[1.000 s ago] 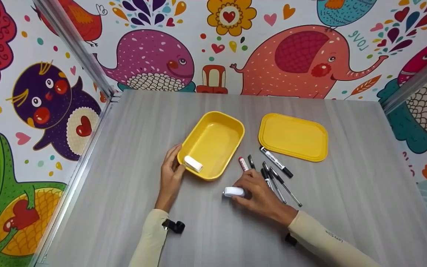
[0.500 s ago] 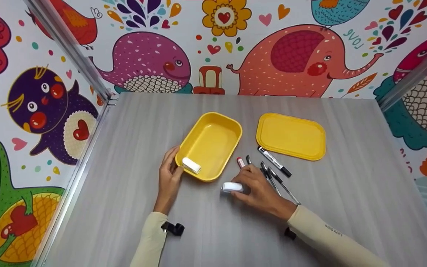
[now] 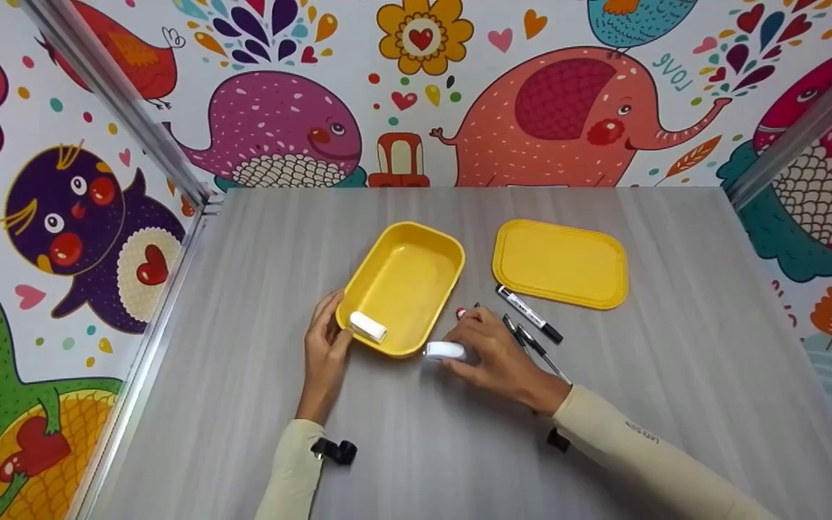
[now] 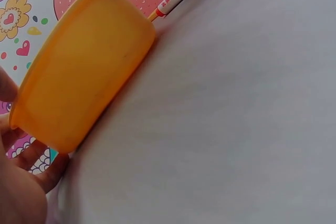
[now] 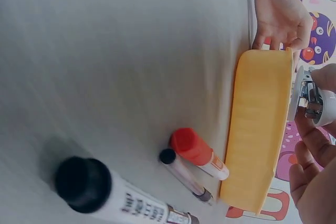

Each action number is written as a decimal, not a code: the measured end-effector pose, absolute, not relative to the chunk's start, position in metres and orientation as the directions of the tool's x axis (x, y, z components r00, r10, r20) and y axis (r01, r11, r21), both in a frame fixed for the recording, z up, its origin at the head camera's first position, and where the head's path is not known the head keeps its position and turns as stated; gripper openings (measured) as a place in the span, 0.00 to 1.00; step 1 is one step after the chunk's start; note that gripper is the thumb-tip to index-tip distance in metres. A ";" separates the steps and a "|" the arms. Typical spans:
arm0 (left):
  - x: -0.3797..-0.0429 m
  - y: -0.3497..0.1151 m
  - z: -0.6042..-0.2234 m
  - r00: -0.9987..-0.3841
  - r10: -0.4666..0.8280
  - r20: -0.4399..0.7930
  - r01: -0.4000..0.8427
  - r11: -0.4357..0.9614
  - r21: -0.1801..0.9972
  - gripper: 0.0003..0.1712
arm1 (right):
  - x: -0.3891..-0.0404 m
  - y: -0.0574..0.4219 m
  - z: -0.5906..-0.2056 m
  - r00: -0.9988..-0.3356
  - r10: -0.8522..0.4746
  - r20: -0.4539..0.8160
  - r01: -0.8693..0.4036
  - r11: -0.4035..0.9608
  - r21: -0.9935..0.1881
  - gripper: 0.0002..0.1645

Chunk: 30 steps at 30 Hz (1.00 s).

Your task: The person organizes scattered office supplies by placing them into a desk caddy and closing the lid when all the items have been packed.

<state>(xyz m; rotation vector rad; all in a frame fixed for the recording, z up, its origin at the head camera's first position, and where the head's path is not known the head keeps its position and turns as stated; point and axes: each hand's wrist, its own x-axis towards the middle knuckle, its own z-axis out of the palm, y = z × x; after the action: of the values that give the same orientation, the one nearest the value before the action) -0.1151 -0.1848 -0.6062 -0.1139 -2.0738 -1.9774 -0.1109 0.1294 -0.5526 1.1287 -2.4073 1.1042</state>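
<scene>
Gray tabletop (image 3: pixel 430 462) | right hand (image 3: pixel 497 357) pinches stapler (image 3: pixel 445 351), long axis sideways, tip leftward | left hand (image 3: pixel 323 360) grips box (image 3: pixel 416 282)

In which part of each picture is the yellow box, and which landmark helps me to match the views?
Head: the yellow box is near the centre, left of the yellow lid.
Left wrist: upper left, outside wall showing.
Right wrist: right of centre, outside wall showing.
Shared landmark: the left hand, touching the yellow box in all three.

Box (image 3: pixel 405 289): smooth yellow plastic, slight sheen. Held tool (image 3: pixel 443 351): glossy white plastic, shiny metal innards. Tabletop (image 3: pixel 416 440): matt, wood-grain look; metallic rail (image 3: pixel 139 361) along its left edge. Right sleeve (image 3: pixel 640 448): matt cloth.
</scene>
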 end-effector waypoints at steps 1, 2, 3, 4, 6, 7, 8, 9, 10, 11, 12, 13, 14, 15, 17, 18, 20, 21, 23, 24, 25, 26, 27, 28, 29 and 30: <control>-0.115 -0.185 -0.606 -0.959 -0.131 0.250 0.243 0.065 0.968 0.37 | -0.112 0.129 -0.552 -0.666 -0.545 0.509 -0.741 0.412 -0.530 0.15; -0.114 -0.186 -0.606 -0.959 -0.134 0.251 0.243 0.067 0.968 0.37 | -0.113 0.128 -0.551 -0.670 -0.544 0.505 -0.738 0.415 -0.532 0.15; -0.114 -0.186 -0.606 -0.959 -0.135 0.250 0.243 0.069 0.968 0.37 | -0.114 0.128 -0.551 -0.674 -0.543 0.501 -0.734 0.417 -0.535 0.15; -0.114 -0.186 -0.607 -0.958 -0.136 0.251 0.244 0.071 0.967 0.37 | -0.114 0.128 -0.550 -0.676 -0.540 0.501 -0.733 0.419 -0.536 0.15; -0.114 -0.187 -0.607 -0.957 -0.138 0.253 0.245 0.075 0.967 0.37 | -0.117 0.127 -0.550 -0.682 -0.534 0.499 -0.727 0.423 -0.541 0.15; -0.114 -0.187 -0.607 -0.957 -0.139 0.254 0.246 0.077 0.966 0.38 | -0.118 0.126 -0.550 -0.687 -0.531 0.497 -0.723 0.425 -0.545 0.15; -0.113 -0.187 -0.607 -0.957 -0.140 0.256 0.246 0.082 0.966 0.38 | -0.119 0.126 -0.550 -0.690 -0.528 0.496 -0.720 0.426 -0.547 0.16; -0.113 -0.187 -0.607 -0.956 -0.138 0.258 0.248 0.084 0.965 0.38 | -0.120 0.125 -0.549 -0.693 -0.526 0.493 -0.717 0.427 -0.551 0.16; -0.114 -0.186 -0.607 -0.955 -0.137 0.261 0.252 0.085 0.964 0.38 | -0.121 0.124 -0.549 -0.695 -0.525 0.491 -0.714 0.429 -0.553 0.16; -0.114 -0.186 -0.607 -0.955 -0.136 0.263 0.253 0.087 0.963 0.38 | -0.122 0.124 -0.548 -0.700 -0.523 0.486 -0.709 0.433 -0.557 0.16; -0.114 -0.186 -0.607 -0.954 -0.137 0.266 0.255 0.089 0.963 0.39 | -0.123 0.124 -0.548 -0.705 -0.523 0.478 -0.704 0.435 -0.562 0.16; -0.114 -0.186 -0.607 -0.954 -0.137 0.267 0.257 0.090 0.962 0.39 | -0.125 0.123 -0.547 -0.710 -0.522 0.473 -0.698 0.435 -0.568 0.15; -0.114 -0.186 -0.607 -0.954 -0.136 0.268 0.257 0.091 0.962 0.39 | -0.125 0.123 -0.546 -0.717 -0.521 0.464 -0.690 0.437 -0.577 0.15; -0.115 -0.186 -0.607 -0.954 -0.136 0.266 0.256 0.091 0.962 0.39 | -0.126 0.122 -0.545 -0.722 -0.520 0.456 -0.683 0.436 -0.586 0.14; -0.115 -0.185 -0.607 -0.956 -0.135 0.262 0.253 0.081 0.964 0.39 | -0.129 0.122 -0.542 -0.728 -0.522 0.445 -0.676 0.432 -0.597 0.13; -0.115 -0.185 -0.607 -0.956 -0.136 0.261 0.252 0.076 0.965 0.38 | -0.130 0.121 -0.541 -0.728 -0.522 0.444 -0.674 0.427 -0.603 0.13; -0.115 -0.185 -0.607 -0.957 -0.135 0.258 0.251 0.069 0.965 0.38 | -0.132 0.120 -0.539 -0.725 -0.526 0.444 -0.676 0.420 -0.606 0.13; -0.115 -0.185 -0.607 -0.957 -0.134 0.258 0.251 0.065 0.966 0.38 | -0.133 0.119 -0.538 -0.721 -0.530 0.447 -0.680 0.416 -0.604 0.13; -0.115 -0.184 -0.606 -0.956 -0.135 0.259 0.252 0.063 0.966 0.37 | -0.135 0.117 -0.536 -0.722 -0.532 0.442 -0.678 0.415 -0.607 0.13; -0.115 -0.184 -0.606 -0.957 -0.135 0.258 0.251 0.064 0.966 0.37 | -0.136 0.116 -0.536 -0.727 -0.532 0.433 -0.671 0.418 -0.613 0.13; -0.115 -0.184 -0.606 -0.957 -0.136 0.258 0.251 0.065 0.966 0.37 | -0.137 0.115 -0.535 -0.735 -0.534 0.417 -0.659 0.422 -0.622 0.13; -0.115 -0.184 -0.607 -0.956 -0.137 0.258 0.251 0.065 0.966 0.37 | -0.137 0.113 -0.534 -0.742 -0.534 0.405 -0.651 0.426 -0.628 0.13; -0.115 -0.184 -0.606 -0.956 -0.137 0.258 0.251 0.066 0.966 0.37 | -0.138 0.112 -0.533 -0.747 -0.535 0.395 -0.642 0.428 -0.636 0.13; -0.115 -0.184 -0.607 -0.956 -0.137 0.259 0.252 0.067 0.965 0.37 | -0.138 0.110 -0.533 -0.751 -0.535 0.388 -0.637 0.428 -0.641 0.13; -0.115 -0.184 -0.607 -0.956 -0.137 0.260 0.253 0.067 0.965 0.37 | -0.139 0.109 -0.532 -0.752 -0.536 0.384 -0.634 0.429 -0.644 0.13; -0.116 -0.184 -0.607 -0.956 -0.137 0.259 0.252 0.065 0.965 0.37 | -0.140 0.107 -0.531 -0.751 -0.537 0.385 -0.635 0.426 -0.644 0.13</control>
<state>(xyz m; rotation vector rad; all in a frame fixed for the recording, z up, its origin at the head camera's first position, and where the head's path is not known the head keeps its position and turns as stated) -0.1157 -0.1840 -0.6068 -0.1164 -2.0652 -1.9687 -0.1398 0.1074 -0.5315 1.0526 -2.5494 1.2326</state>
